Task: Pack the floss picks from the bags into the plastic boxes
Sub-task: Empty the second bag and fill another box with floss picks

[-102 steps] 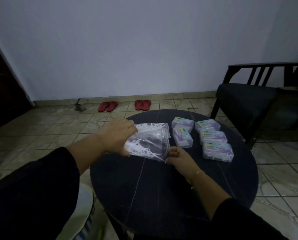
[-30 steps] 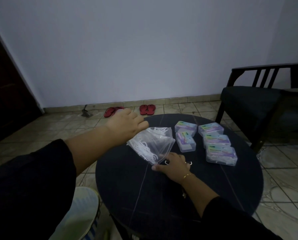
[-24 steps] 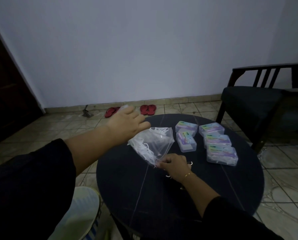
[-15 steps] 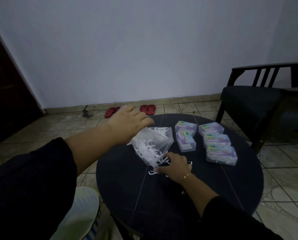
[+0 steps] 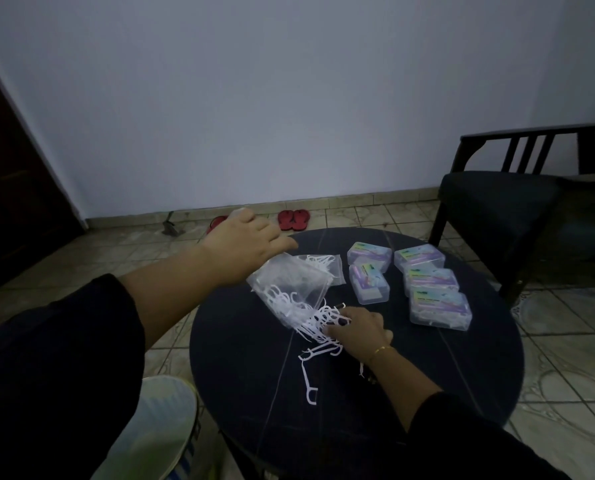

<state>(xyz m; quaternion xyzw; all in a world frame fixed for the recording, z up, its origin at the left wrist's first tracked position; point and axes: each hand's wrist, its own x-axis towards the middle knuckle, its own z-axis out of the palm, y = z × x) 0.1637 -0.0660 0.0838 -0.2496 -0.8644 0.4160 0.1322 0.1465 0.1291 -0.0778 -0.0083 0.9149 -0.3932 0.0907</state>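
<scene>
Emptying step: left hand [image 5: 246, 242] pinches far end of clear bag [image 5: 291, 289], tilted; floss picks [image 5: 318, 323] spilling onto round table [image 5: 462, 375] centre; right hand [image 5: 360, 329] rests on pile, fingers loosely bent, grip unclear; five plastic boxes [image 5: 439, 306] right, lids closed; next: open box, gather picks

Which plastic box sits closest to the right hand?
The near box of the left column, directly beyond the right hand; the other four lie farther back or right.

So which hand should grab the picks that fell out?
Probably the right hand: it already rests on the spilled floss picks on the table. The left hand is busy holding up the bag.
</scene>
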